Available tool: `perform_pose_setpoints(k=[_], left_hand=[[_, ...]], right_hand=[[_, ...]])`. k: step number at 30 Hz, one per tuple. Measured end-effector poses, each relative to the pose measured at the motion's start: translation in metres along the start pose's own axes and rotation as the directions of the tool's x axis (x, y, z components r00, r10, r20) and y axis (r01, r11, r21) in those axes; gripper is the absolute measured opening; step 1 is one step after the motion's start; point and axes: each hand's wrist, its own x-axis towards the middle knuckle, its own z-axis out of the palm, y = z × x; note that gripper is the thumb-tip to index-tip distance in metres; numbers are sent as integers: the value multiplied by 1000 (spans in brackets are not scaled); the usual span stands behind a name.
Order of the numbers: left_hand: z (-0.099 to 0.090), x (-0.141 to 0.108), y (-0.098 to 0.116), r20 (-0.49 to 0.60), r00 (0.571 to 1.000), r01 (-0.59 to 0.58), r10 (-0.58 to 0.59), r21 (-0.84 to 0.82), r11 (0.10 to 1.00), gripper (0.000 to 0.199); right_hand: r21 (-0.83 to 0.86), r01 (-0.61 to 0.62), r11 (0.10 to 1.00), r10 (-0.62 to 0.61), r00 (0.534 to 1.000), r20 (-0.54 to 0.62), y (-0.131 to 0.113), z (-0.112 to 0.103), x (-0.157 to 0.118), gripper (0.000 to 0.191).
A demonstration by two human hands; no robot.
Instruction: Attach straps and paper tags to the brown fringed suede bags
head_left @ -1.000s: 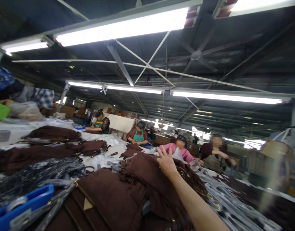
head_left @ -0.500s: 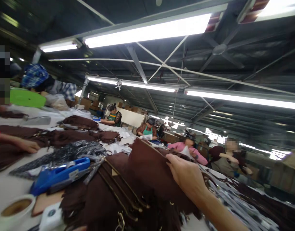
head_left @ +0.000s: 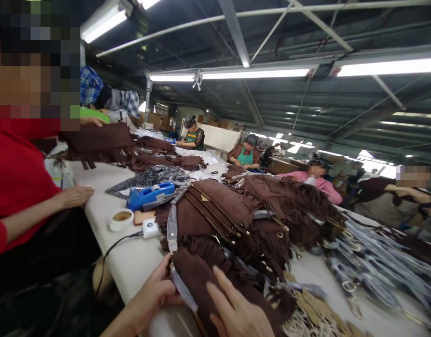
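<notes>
A dark brown suede-like fringed bag (head_left: 194, 276) lies at the near table edge, with a metal-framed opening and a grey plastic-wrapped strap (head_left: 172, 229) clipped at its corner. My left hand (head_left: 161, 285) is closed around the bag's left edge by the clip. Over its top surface my right hand (head_left: 236, 309) rests with fingers stretched and apart. Just beyond is a pile of similar brown fringed bags (head_left: 226, 201) with brass-coloured frame bars across them.
A blue tape dispenser (head_left: 150, 195), a tape roll (head_left: 121, 219) and a white corded box (head_left: 151, 228) stand left of the pile. Wrapped straps with metal clasps (head_left: 370, 262) spread at right. A co-worker in red (head_left: 22, 182) is at left, holding a brown bag (head_left: 99, 140); other people sit farther back.
The view has tilted down and swung left. My right hand has come back from the pile to the near bag. My left hand now shows fully. The red-sleeved co-worker's brown bag is lifted.
</notes>
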Motion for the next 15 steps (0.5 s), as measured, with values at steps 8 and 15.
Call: perform_pose_setpoints(k=[8,15], left_hand=[[8,9,16,-126,992,-14,17,26,1000,40],[9,27,18,-224,969,102,-103,-16,995,47]], right_hand=[[162,-183,970,132,950,282,-69,-21,89,41],[-67,-230,971,239,950,200,-92,-5,112,33]])
